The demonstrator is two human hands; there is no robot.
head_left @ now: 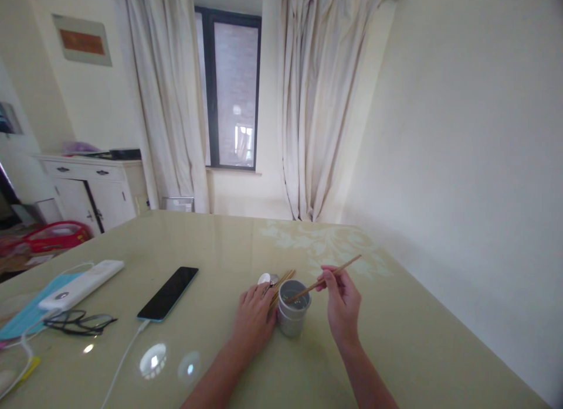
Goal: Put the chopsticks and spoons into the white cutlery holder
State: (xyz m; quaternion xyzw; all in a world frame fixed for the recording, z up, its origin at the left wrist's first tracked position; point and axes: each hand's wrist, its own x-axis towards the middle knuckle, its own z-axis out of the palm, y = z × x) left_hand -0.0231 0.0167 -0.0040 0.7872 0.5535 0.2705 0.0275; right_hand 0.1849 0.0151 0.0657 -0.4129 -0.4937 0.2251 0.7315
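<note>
A small grey cup [294, 321] stands on the pale green table [409, 338]. My right hand [341, 300] pinches a wooden chopstick [325, 280] whose lower tip dips into the cup, with the far end pointing up to the right. My left hand [254, 318] rests against the cup's left side, fingers curled over more chopsticks [284, 279] and a metal spoon [266, 278] that lie on the table just behind it.
A dark phone [168, 300] with a white cable lies to the left. Further left are black glasses [79, 322], a white power bank [81, 284] and a blue face mask [26, 315]. A wall runs along the table's right edge.
</note>
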